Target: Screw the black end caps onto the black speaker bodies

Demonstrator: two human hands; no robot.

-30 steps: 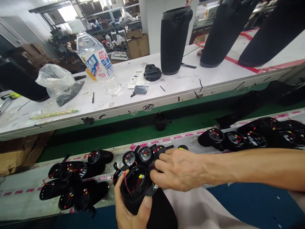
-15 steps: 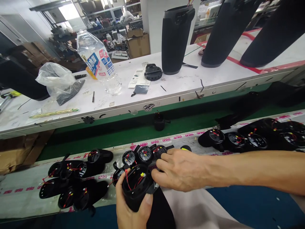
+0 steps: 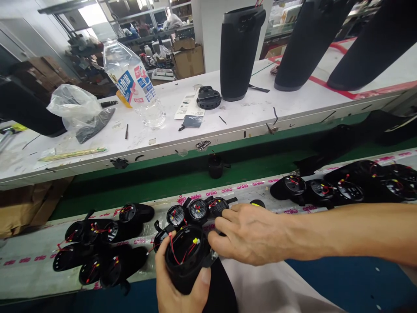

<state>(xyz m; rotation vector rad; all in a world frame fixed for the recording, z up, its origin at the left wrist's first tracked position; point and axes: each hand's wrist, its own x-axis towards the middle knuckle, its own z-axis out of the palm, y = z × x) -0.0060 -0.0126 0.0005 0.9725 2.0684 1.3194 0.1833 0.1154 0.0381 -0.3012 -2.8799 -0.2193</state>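
My left hand (image 3: 182, 291) is wrapped round a black cylindrical speaker housing (image 3: 185, 271), its open end tilted up toward me. Inside that end lie red wires (image 3: 174, 252) and a yellow connector (image 3: 195, 241). A short dark strap (image 3: 208, 260) sticks out at the right of the rim, with a small shiny bit beside it. My right hand (image 3: 244, 234) is closed, fingers curled, right against this side of the rim. Whatever its fingertips pinch is hidden behind the knuckles. Just beyond the housing, several similar open-ended housings (image 3: 198, 210) lie close together.
More black housings lie on the lower wrapped surface, in a left group (image 3: 91, 230) and a right group (image 3: 321, 189). On the white bench (image 3: 143, 143) stand a plastic bottle (image 3: 130, 82), a tall black speaker (image 3: 239, 56), a black round part (image 3: 208, 98) and a plastic bag (image 3: 76, 108).
The held housing and my left hand have shifted very slightly left and down. My right hand stays curled at the rim. Little else differs.
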